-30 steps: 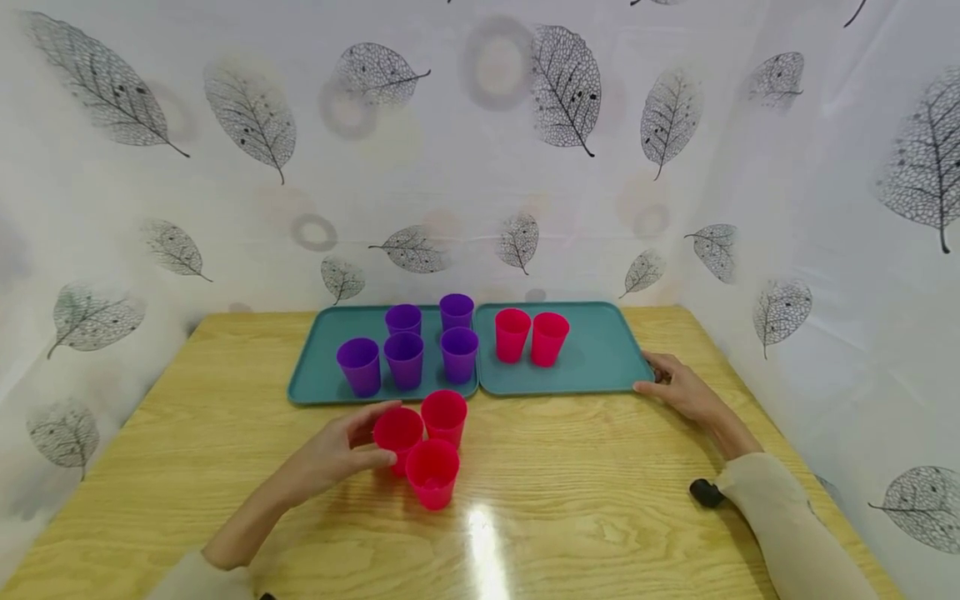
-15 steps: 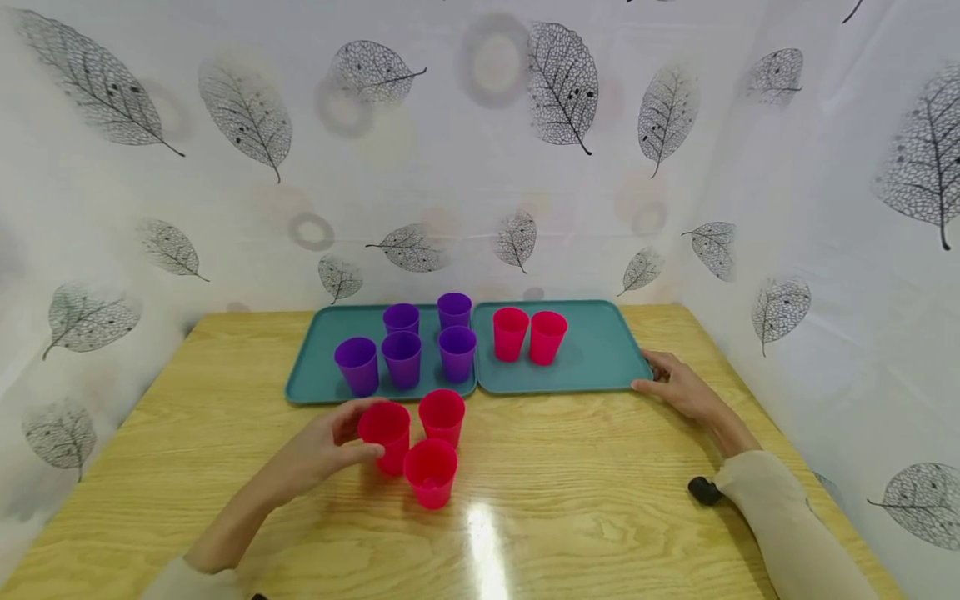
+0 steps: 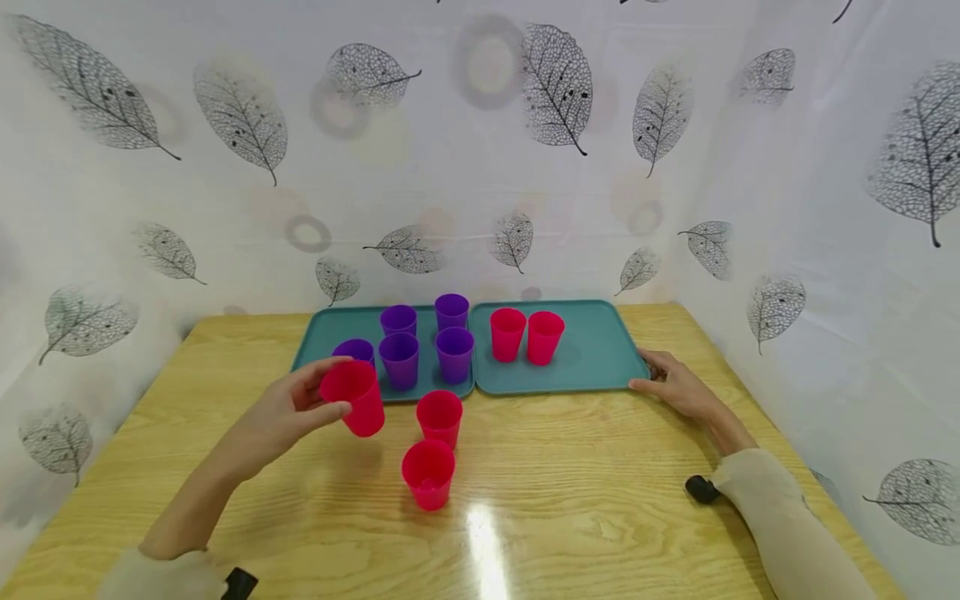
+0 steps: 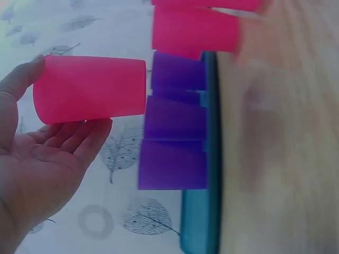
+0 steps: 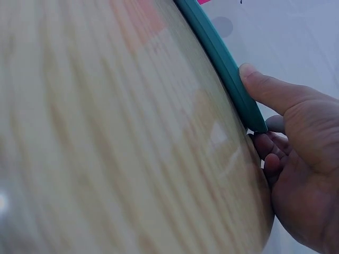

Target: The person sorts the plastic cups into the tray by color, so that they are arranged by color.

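My left hand (image 3: 281,417) holds a red plastic cup (image 3: 358,400) between thumb and fingers, tilted and lifted off the table in front of the left tray. The left wrist view shows the same cup (image 4: 90,87) with the fingers under its side and the thumb at one end. Two more red cups, a rear one (image 3: 440,417) and a front one (image 3: 428,475), stand on the table. At the right tray (image 3: 592,358), my right hand (image 3: 678,389) grips the near right corner. In the right wrist view its thumb (image 5: 265,87) lies on the tray's edge, the other fingers curled by the corner.
Several purple cups (image 3: 400,362) stand on the left teal tray (image 3: 318,333), which adjoins the right one. Two upright red cups (image 3: 543,337) stand on the right tray. A leaf-patterned white curtain (image 3: 450,167) borders the wooden table (image 3: 562,483) behind and at the sides.
My left hand has drawn one red cup leftward away from the other two, then raised it toward the left tray, where it now partly covers a purple cup. The right hand stays put.
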`<move>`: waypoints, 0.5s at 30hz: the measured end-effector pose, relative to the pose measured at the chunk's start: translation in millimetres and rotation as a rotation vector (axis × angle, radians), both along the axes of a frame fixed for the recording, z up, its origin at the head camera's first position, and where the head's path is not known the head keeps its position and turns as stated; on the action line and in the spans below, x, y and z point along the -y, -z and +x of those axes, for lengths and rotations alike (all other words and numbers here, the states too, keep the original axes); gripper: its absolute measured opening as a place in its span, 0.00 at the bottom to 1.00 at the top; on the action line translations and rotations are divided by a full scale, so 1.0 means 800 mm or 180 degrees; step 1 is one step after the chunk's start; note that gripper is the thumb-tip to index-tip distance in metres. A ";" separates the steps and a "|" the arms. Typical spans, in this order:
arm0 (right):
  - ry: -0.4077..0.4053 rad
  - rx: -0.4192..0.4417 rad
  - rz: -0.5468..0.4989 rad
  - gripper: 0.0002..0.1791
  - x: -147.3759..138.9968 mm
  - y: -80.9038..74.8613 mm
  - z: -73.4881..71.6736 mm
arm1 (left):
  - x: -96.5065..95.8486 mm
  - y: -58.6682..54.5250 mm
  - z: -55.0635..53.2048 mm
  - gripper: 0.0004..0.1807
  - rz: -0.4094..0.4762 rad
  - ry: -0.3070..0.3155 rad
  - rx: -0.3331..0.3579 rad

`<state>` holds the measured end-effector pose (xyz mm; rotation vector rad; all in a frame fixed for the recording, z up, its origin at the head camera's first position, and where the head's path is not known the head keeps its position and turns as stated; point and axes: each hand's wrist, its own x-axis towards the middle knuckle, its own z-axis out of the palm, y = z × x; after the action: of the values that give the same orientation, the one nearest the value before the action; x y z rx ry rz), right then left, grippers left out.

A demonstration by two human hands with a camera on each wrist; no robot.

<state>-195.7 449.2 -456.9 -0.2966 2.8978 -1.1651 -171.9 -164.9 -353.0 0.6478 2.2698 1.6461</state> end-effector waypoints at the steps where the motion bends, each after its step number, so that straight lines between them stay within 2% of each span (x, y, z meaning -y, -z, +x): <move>1: 0.0001 0.0001 0.0013 0.41 0.000 0.000 0.000 | -0.001 -0.006 -0.002 0.34 -0.0019 -0.0028 -0.0030; 5: 0.0008 0.0009 0.0034 0.42 0.001 -0.002 0.001 | -0.010 -0.028 -0.009 0.35 -0.0067 -0.0107 -0.0169; 9: 0.0014 0.0040 -0.0031 0.42 0.003 -0.003 0.003 | -0.027 -0.045 -0.018 0.35 -0.0086 -0.0167 -0.0202; 15: 0.0022 0.0064 -0.0156 0.41 0.003 0.000 -0.001 | -0.063 -0.057 -0.038 0.37 -0.0046 -0.0118 -0.0202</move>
<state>-196.2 447.1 -457.2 -0.2740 2.8590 -1.2344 -202.0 -114.5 -307.5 0.6677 2.3494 1.6468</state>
